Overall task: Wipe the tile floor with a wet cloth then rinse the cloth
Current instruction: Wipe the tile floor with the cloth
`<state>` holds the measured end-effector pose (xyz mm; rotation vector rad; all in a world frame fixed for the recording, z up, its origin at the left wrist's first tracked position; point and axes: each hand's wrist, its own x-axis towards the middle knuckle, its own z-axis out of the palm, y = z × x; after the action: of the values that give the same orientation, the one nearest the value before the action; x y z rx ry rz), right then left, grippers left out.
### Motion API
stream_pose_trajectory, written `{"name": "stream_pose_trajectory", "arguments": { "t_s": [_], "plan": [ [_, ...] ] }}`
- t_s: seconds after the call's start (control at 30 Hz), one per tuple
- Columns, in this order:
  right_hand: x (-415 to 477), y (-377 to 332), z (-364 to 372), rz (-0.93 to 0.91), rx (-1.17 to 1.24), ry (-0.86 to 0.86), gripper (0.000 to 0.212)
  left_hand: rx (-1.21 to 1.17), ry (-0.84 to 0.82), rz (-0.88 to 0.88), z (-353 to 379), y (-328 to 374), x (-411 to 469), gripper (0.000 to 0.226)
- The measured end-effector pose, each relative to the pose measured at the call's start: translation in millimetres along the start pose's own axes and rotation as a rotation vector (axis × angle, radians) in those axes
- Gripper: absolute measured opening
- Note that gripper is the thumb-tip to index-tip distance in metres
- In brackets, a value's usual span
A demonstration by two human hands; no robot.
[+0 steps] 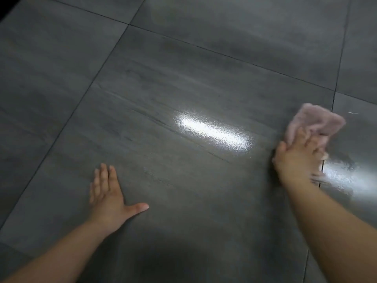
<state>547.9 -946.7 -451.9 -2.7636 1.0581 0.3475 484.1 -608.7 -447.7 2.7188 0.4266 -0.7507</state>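
Cloth on floor, gripped by right hand.
Grey tile floor [183, 78] fills the view, with glare at centre and 4 o'clock. Left hand [107, 196] at 8 o'clock lies flat, fingers spread, holding nothing. Right hand [295, 158] at 3 o'clock clamps the pink cloth [314, 123], blurred, against the floor.

Motion blur around the right hand, arms cut by the frame

The right hand [295, 158] and pink cloth [314, 123] are smeared, so the grip on the cloth is unclear; beside the cloth, a white fleck [353, 112] is too small to identify; both forearms leave the bottom edge
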Motion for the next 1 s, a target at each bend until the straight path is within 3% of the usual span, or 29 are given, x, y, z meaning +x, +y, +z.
{"name": "stream_pose_trajectory", "arguments": {
  "t_s": [0.07,0.2,0.23,0.3,0.47,0.53,0.67,0.8,1.0],
  "plan": [
    [-25.4,-47.0,15.2,-0.157,-0.018,-0.043,0.066,-0.001,0.015,0.005,1.4,-1.0,1.5,0.128],
    [-91.4,-105.0,48.3,-0.844,0.039,-0.243,0.054,0.015,0.027,0.018,3.3,-4.2,3.6,0.127],
    [-97.5,-105.7,48.4,-0.986,0.036,-0.199,0.054,0.010,0.033,0.022,4.0,-4.9,3.6,0.126],
    [-86.1,-90.1,44.5,-1.055,0.015,-0.112,0.053,-0.001,0.057,0.020,5.0,-6.7,3.2,0.126],
    [-27.3,24.6,15.9,-0.663,-0.015,-0.167,0.053,-0.012,0.058,-0.005,1.7,-1.1,3.9,0.123],
    [-21.9,72.1,-1.0,-0.558,-0.111,-0.184,0.044,-0.085,0.108,0.002,-4.8,10.6,2.2,0.108],
    [-35.0,119.1,-40.8,-0.369,-0.067,-0.147,0.052,-0.142,0.141,0.120,-19.8,22.0,4.9,0.081],
    [-55.9,125.1,-93.7,-0.073,0.272,-0.185,0.039,-0.120,0.090,0.163,-52.1,55.7,14.1,0.051],
    [-75.7,135.3,-194.5,0.258,0.603,-0.172,0.034,-0.118,-0.063,0.437,-133.6,151.6,-14.8,0.030]
  ]
}}
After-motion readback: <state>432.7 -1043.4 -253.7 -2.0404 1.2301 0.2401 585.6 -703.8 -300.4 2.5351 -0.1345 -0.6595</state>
